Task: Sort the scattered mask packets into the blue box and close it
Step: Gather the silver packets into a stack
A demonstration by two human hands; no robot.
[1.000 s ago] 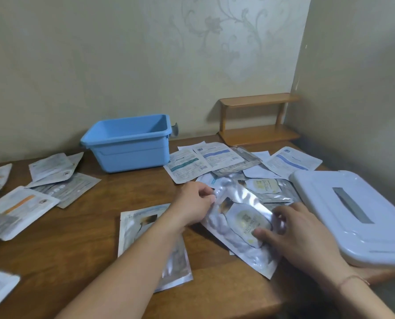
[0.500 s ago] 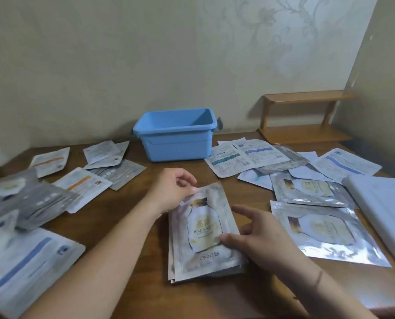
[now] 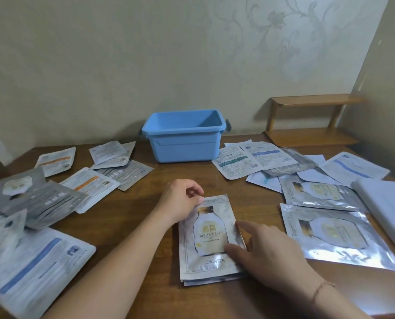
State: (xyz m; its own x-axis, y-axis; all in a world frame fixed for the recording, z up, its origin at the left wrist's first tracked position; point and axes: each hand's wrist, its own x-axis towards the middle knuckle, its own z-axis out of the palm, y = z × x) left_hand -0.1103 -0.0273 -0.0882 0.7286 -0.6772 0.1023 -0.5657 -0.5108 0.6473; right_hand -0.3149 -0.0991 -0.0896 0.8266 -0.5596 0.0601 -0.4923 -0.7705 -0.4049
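Small packet stack flat on table, near edge, centre. Right hand on stack's right edge, thumb on top face, fingers loosely extended, no clamp. Left hand pinches stack's far-left corner. Loose packets scattered both sides. Blue box beyond, open, against wall. White lid far right.

White lid cut off right; blue box floor hidden.
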